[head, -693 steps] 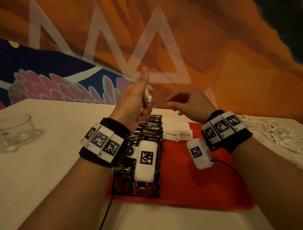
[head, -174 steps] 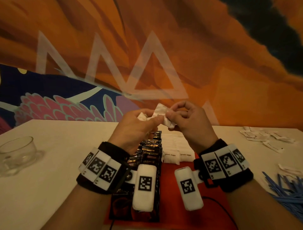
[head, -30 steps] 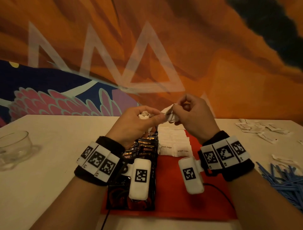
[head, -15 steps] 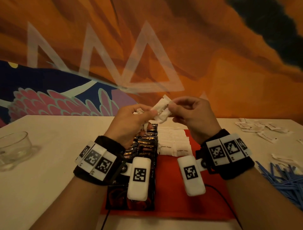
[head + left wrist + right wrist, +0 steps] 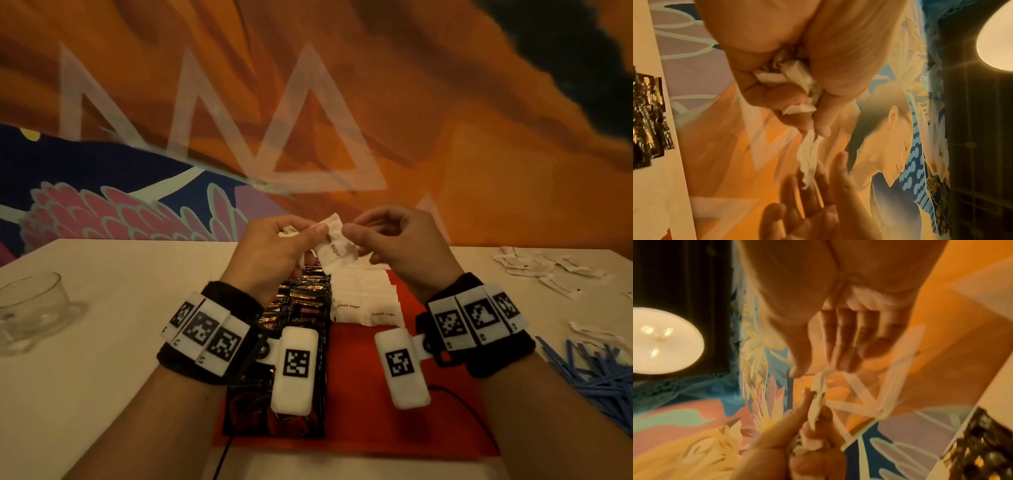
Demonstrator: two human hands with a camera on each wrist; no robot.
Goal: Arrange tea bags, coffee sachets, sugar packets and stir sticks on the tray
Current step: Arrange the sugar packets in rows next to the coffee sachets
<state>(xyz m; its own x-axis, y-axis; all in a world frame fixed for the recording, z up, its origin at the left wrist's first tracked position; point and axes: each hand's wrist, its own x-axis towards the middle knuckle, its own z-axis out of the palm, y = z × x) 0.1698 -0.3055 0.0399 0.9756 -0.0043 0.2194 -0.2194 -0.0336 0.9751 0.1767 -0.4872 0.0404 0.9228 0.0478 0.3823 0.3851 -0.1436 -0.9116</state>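
Both hands hover above the far end of the red tray [image 5: 370, 394]. A white sugar packet [image 5: 334, 251] hangs between them. My left hand [image 5: 313, 233] pinches its upper left edge between thumb and forefinger. In the left wrist view, the left hand [image 5: 813, 129] also holds several crumpled packets [image 5: 791, 78] bunched in the palm. My right hand [image 5: 351, 236] pinches the packet's right edge; in the right wrist view, the right hand [image 5: 813, 372] closes on the packet [image 5: 818, 395]. On the tray lie a row of black coffee sachets [image 5: 303, 308] and rows of sugar packets [image 5: 363, 301].
Loose white packets [image 5: 548, 267] are scattered on the table at the far right. A heap of blue stir sticks [image 5: 599, 370] lies at the right edge. A glass bowl [image 5: 30, 311] stands at the left. A painted wall rises behind the table.
The sugar packet between the hands has swung down and now hangs lower, its print upright. Both hands have stayed almost in place.
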